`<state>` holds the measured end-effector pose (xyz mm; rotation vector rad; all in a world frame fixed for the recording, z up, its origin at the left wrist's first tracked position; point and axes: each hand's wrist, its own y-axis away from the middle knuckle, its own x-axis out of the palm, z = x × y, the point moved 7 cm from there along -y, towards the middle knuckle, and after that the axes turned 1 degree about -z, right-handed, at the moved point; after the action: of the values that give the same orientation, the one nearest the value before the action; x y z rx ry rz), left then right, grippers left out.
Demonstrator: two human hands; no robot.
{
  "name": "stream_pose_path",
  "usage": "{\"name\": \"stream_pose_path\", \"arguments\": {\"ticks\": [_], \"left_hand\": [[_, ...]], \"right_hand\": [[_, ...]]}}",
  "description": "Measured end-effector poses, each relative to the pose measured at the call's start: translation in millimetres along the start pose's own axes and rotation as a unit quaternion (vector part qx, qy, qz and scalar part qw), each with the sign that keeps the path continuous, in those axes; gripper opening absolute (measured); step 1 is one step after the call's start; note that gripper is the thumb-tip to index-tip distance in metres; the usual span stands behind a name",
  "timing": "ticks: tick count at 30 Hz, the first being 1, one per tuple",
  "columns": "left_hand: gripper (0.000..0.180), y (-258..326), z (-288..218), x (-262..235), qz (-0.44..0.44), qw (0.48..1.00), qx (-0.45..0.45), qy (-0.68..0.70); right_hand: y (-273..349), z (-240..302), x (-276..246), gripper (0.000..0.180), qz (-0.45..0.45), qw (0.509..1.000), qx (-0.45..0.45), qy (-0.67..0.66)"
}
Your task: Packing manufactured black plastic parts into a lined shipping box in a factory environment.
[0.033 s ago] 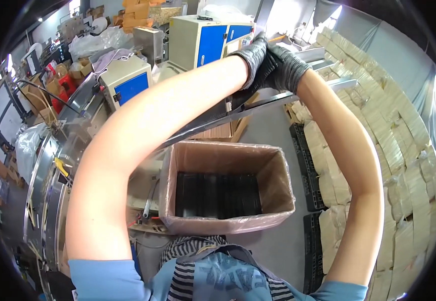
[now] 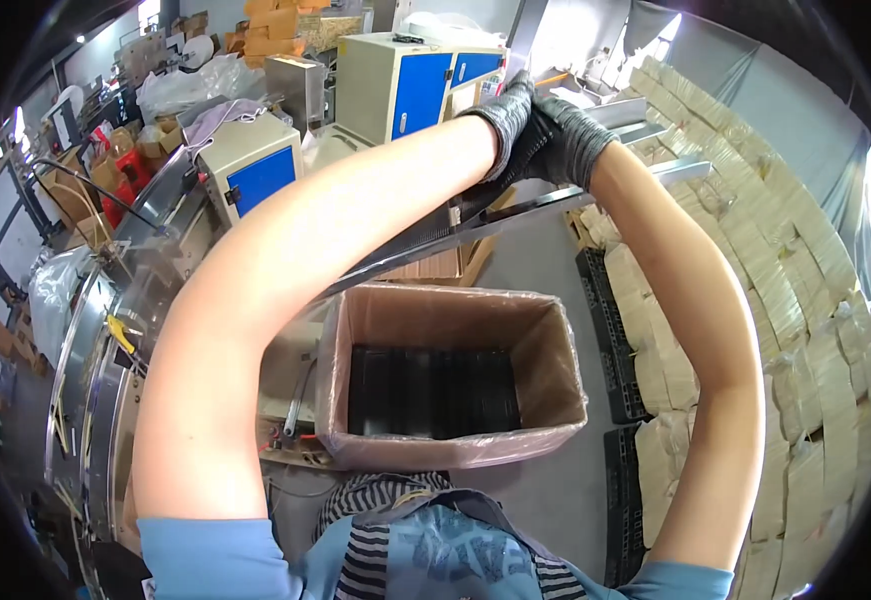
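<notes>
Both arms reach far forward, and the gloved hands meet above a metal rail. My left hand, in a grey and black knit glove, has its fingers pressed together, pointing away. Against it lies my right hand, in a matching glove, fingers closed and mostly hidden. Dark material shows between and below the palms; I cannot tell whether it is glove or a held object. Nearer to me, below the rail, stands an open cardboard box lined with clear plastic, holding black ridged pieces packed in rows.
Wrapped pale bundles are stacked along the right, beside black pallets. Beige cabinets with blue doors stand ahead and to the left. A yellow-handled tool lies on the left-hand machine. A wrench rests beside the box.
</notes>
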<state>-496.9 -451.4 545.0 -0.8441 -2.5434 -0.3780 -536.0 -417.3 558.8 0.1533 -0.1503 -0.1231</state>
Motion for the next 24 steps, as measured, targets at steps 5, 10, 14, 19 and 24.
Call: {"name": "stream_pose_path", "arguments": {"ticks": [5,10,14,19,24], "left_hand": [[0.045,-9,3,17,0.08,0.88,0.058,-0.465],[0.041,-13,6,-26,0.094,0.554,0.08,-0.823],[0.033,-10,22,-5,0.086,0.318,0.119,-0.937],[0.012,-80,57,-134,-0.112,0.907,-0.136,-0.382],[0.015,-75,65,-92,-0.007,0.855,-0.026,-0.517]], "right_hand": [[-70,1,-82,0.015,0.192,0.873,-0.168,0.417],[-7,22,-4,0.013,0.12,0.362,-0.232,0.895],[-57,35,-82,0.02,0.016,0.464,-0.242,0.852],[-42,23,-39,0.014,0.151,0.242,-0.327,0.901],[-30,34,-67,0.018,0.163,0.472,-0.242,0.832]]}}
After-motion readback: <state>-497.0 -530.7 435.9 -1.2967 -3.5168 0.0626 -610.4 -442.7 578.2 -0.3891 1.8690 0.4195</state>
